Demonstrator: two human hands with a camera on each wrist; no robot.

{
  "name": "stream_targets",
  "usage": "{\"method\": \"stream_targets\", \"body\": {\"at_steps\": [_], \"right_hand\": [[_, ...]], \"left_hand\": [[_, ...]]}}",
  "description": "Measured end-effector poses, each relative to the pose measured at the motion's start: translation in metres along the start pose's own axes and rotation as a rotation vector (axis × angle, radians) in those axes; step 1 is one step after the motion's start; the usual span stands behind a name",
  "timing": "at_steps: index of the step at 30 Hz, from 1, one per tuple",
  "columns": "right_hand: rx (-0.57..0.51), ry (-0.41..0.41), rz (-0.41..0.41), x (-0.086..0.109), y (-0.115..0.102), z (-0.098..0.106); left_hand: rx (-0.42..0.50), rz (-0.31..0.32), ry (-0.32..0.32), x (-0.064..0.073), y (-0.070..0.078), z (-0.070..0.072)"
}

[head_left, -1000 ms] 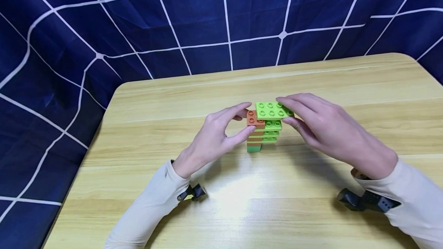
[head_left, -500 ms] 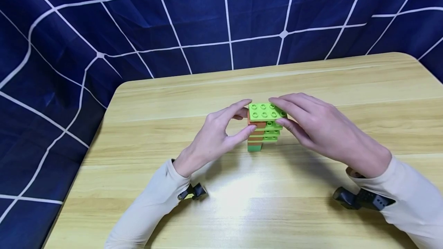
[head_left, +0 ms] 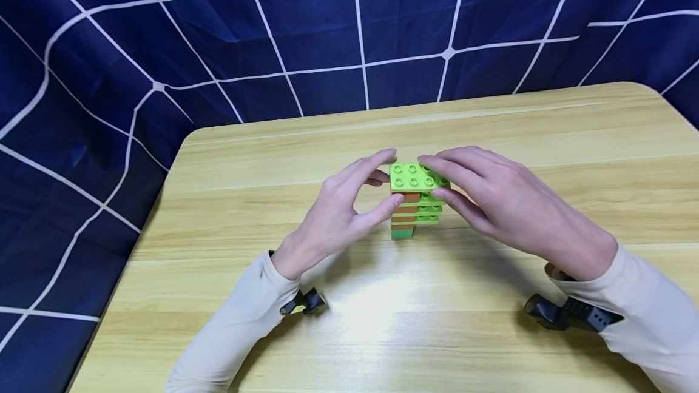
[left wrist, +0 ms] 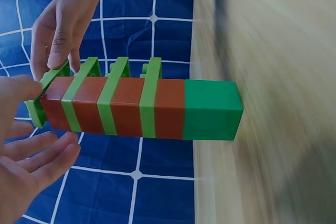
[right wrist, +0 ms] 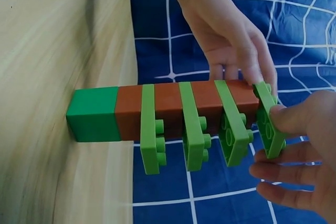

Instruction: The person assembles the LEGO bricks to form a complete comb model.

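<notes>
A toy brick tower stands upright. Its base is a dark green brick [left wrist: 212, 109], with orange-brown bricks [left wrist: 128, 114] and light green plates [right wrist: 149, 150] alternating above; the plates jut out to the right. My right hand [head_left: 508, 199] pinches the right end of the topmost light green plate [head_left: 412, 178] between thumb and fingers. That plate lies over the top brown brick, slightly tilted in the right wrist view. My left hand [head_left: 338, 211] frames the tower's top from the left, its thumb tip at the plate's near corner and its fingers spread out.
The wooden table [head_left: 218, 199] carries the tower near its middle. A dark blue curtain with white lines [head_left: 306, 35] hangs behind and to the left. Black wrist cameras sit under both sleeves, the right camera [head_left: 570, 314] low over the table.
My right hand has moved left, bringing the light green plate from beside the top brown brick to over it. The left fingers have lifted and spread slightly away from the tower.
</notes>
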State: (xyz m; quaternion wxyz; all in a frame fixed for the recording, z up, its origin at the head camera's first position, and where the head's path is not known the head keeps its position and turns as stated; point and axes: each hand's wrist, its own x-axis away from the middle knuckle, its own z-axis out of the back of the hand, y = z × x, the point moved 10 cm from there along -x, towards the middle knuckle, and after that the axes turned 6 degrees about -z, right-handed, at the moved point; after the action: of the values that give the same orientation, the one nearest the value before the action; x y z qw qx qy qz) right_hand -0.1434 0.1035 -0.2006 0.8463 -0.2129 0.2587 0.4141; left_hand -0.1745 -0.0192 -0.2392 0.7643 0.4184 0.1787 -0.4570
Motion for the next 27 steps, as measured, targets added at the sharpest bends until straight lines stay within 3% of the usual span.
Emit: {"method": "stream_targets", "body": {"at_steps": [5,8,27], "right_hand": [[0.009,-0.005,0.003,-0.001,0.000,0.000],[0.009,-0.021,-0.008,-0.001,0.001,0.000],[-0.017,-0.045,-0.021,-0.004,0.001,-0.004]], "left_hand": [[0.009,-0.120,0.087,-0.003,0.010,0.010],[-0.008,-0.151,0.105,-0.003,0.014,0.011],[-0.056,-0.137,0.089,-0.003,0.013,0.009]]}}
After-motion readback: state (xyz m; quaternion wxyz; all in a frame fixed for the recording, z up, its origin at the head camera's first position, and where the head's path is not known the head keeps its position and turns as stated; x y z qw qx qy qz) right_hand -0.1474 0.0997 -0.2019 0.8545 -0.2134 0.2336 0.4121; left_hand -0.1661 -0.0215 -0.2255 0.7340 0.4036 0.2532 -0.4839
